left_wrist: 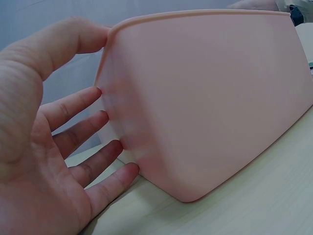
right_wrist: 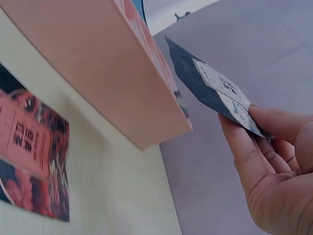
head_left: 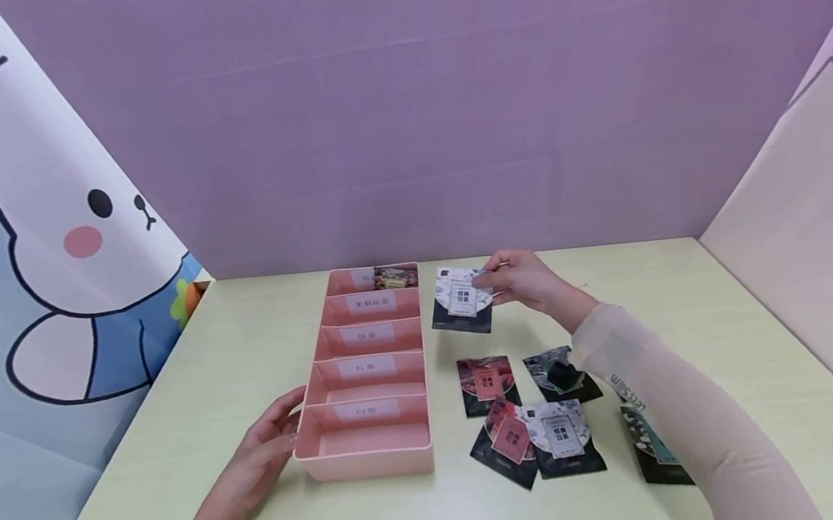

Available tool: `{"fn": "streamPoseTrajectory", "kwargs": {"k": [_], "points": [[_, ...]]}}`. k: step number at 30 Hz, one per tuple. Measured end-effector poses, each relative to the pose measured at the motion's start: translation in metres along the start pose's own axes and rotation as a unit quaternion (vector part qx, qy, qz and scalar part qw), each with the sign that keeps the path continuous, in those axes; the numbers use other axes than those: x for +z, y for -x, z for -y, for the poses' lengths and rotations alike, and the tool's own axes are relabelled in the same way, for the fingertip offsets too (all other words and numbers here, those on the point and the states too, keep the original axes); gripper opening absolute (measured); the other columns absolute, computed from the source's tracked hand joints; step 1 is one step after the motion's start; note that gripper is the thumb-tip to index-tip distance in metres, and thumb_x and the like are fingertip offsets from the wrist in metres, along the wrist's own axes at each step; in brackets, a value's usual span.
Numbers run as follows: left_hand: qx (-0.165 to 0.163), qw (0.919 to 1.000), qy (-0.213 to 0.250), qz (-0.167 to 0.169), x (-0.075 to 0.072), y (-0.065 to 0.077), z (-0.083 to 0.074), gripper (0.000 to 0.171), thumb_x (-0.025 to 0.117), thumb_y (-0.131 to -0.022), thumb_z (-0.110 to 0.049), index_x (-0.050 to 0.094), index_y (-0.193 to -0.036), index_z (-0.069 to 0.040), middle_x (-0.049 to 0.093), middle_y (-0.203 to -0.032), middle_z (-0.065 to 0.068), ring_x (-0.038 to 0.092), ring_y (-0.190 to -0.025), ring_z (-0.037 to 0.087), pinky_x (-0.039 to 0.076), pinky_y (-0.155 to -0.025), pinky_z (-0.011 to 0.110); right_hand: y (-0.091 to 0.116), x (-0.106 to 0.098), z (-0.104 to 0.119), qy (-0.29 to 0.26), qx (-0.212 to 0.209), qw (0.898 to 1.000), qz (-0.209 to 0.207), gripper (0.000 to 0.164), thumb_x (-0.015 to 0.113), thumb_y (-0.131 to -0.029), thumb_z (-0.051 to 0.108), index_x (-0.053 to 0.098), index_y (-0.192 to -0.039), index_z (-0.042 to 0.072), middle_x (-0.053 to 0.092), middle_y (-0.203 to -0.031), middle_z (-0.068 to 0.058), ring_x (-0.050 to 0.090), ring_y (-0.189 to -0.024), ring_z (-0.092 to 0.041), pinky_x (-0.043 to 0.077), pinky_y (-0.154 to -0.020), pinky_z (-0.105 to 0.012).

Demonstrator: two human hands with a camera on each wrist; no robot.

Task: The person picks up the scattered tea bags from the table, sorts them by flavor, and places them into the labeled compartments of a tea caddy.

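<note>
Between thumb and fingers, my right hand (head_left: 527,281) pinches a white-and-black tea packet (head_left: 461,300), raised just right of the pink divided box (head_left: 364,463). The right wrist view shows the thumb on the packet's (right_wrist: 222,88) printed face and fingers behind. My left hand (head_left: 262,455) is at the box's near left corner. In the left wrist view its thumb touches the rim of the box (left_wrist: 210,98), and its spread, fairly straight fingers rest against the wall. The box has several labelled compartments; a patterned packet (head_left: 396,278) lies in the farthest one.
Right of the box lie two red packets (head_left: 487,385), overlapping near another white packet (head_left: 560,439). A green packet (head_left: 547,365) is partly covered by a black wrist device (head_left: 563,375). Another green packet (head_left: 653,446) is partly behind the right sleeve (head_left: 687,410). A purple backdrop (head_left: 448,123) stands behind the table.
</note>
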State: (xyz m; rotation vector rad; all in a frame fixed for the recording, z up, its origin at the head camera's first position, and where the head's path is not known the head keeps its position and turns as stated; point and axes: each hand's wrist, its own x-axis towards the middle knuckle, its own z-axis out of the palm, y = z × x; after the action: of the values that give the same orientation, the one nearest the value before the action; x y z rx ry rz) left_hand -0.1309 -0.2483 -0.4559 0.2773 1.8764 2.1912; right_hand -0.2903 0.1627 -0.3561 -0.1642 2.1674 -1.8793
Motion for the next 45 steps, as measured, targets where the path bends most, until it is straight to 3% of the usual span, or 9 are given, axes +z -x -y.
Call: {"fn": "streamPoseTrajectory", "kwargs": {"k": [13,25,36,45], "points": [[0.005,1.0000,-0.003,0.004,-0.001,0.000,0.001,0.057,0.053,-0.097,-0.002,0.034,-0.151,-0.001,0.051,-0.140,-0.009,0.051,-0.124,0.006,0.044,-0.100,0.023,0.009,0.029,0.005,-0.032,-0.040,0.998,0.043,0.019,0.062,-0.092,-0.008,0.056,-0.081,0.007,0.067,-0.087,-0.007,0.069,-0.078,-0.019,0.058,-0.062,-0.029],[0.024,0.9994,0.010,0.021,-0.003,0.000,0.003,0.052,0.052,-0.097,-0.001,0.041,-0.147,-0.008,0.051,-0.140,-0.008,0.052,-0.124,0.006,0.044,-0.100,0.023,0.024,0.064,0.002,-0.039,-0.040,0.994,0.097,0.020,0.061,-0.093,-0.007,0.054,-0.080,0.006,0.064,-0.079,-0.006,0.068,-0.078,-0.018,0.057,-0.061,-0.027],[0.028,0.9991,0.014,0.027,-0.003,0.000,0.002,0.052,0.051,-0.097,0.000,0.043,-0.147,-0.010,0.052,-0.139,-0.010,0.051,-0.124,0.005,0.044,-0.100,0.022,0.038,0.096,0.001,-0.040,-0.032,0.989,0.142,0.020,0.063,-0.091,-0.009,0.053,-0.081,0.005,0.066,-0.087,-0.009,0.071,-0.085,-0.024,0.060,-0.067,-0.034],[0.002,1.0000,0.002,0.001,0.000,0.000,0.000,0.056,0.054,-0.096,-0.002,0.038,-0.149,-0.006,0.051,-0.139,-0.012,0.051,-0.123,0.003,0.044,-0.099,0.021,0.049,0.117,-0.002,-0.037,-0.014,0.986,0.164,0.014,0.065,-0.091,-0.006,0.054,-0.087,0.001,0.068,-0.091,-0.013,0.072,-0.082,-0.025,0.059,-0.063,-0.032]]}}
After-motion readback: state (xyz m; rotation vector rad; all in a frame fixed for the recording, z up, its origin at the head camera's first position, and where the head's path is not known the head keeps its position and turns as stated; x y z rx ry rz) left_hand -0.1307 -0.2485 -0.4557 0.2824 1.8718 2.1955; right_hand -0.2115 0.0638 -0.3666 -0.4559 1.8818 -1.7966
